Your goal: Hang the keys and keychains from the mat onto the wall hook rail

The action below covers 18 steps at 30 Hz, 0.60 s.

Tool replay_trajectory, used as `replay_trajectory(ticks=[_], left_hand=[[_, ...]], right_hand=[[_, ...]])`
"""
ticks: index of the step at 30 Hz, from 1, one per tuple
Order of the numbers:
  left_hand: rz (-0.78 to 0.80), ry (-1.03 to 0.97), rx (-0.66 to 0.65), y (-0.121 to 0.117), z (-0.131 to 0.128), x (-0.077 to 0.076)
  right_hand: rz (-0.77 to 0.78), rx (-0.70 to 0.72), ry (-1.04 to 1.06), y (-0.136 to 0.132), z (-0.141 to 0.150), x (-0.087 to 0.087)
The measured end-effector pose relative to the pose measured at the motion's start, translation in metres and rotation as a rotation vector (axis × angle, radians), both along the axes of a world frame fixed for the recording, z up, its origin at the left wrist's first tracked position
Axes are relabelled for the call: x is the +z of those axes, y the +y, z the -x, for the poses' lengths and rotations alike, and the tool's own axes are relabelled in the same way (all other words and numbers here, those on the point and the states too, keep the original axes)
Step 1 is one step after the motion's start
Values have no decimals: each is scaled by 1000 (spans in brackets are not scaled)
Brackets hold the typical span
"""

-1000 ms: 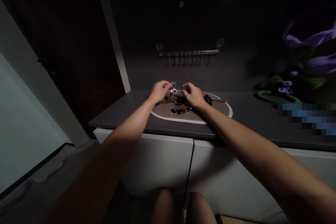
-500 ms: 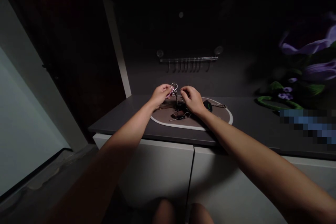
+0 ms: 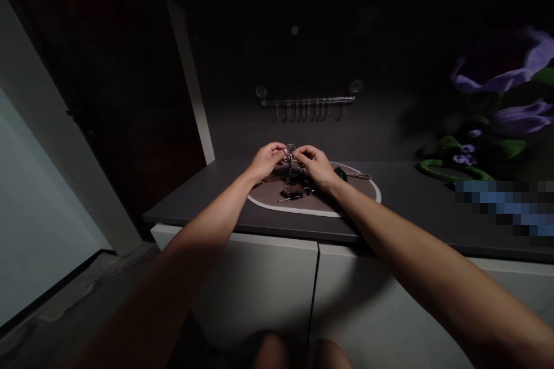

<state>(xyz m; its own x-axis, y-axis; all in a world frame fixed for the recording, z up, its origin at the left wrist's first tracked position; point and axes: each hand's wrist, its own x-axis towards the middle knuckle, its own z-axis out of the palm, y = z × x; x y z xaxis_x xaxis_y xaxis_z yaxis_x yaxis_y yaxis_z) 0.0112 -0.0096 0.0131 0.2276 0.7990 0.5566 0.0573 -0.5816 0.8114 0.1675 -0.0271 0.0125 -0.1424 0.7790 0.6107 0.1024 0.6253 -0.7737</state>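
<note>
My left hand point(image 3: 265, 160) and my right hand point(image 3: 315, 164) meet above an oval brown tray point(image 3: 355, 199) with a white rim on a dark countertop. Both pinch a small metal key ring point(image 3: 289, 150) held between them, with a key hanging below it. More keys and a dark key fob point(image 3: 295, 193) lie in a heap on the tray under my hands. A black fob point(image 3: 341, 173) rests to the right of my right hand.
A metal rail with several hooks point(image 3: 306, 105) is fixed to the dark wall behind the tray. Purple artificial flowers point(image 3: 502, 98) stand at the right. White cabinet doors point(image 3: 259, 282) sit under the countertop point(image 3: 208, 196). A dark doorway opens on the left.
My hands have drawn closer together on the key ring and lifted it slightly, so the key now hangs down. The view has tilted a little.
</note>
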Motion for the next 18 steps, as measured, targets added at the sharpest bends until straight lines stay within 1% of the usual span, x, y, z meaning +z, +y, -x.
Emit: replay_trajectory(ticks=[4, 7, 11, 14, 16, 18], left_hand=[[-115, 30, 91, 0, 0, 3], [-247, 111, 171, -3, 3, 6], [-432, 272, 368, -8, 7, 10], [-452, 386, 478, -11, 8, 10], [-439, 447, 494, -11, 7, 9], [-448, 468, 483, -11, 5, 8]], right_hand=[[31, 2, 64, -2, -1, 3], [61, -8, 82, -2, -2, 5], [41, -65, 117, 3, -5, 7], [7, -93, 114, 6, -8, 8], [-9, -89, 117, 8, -10, 8], [-34, -85, 115, 9, -11, 8]])
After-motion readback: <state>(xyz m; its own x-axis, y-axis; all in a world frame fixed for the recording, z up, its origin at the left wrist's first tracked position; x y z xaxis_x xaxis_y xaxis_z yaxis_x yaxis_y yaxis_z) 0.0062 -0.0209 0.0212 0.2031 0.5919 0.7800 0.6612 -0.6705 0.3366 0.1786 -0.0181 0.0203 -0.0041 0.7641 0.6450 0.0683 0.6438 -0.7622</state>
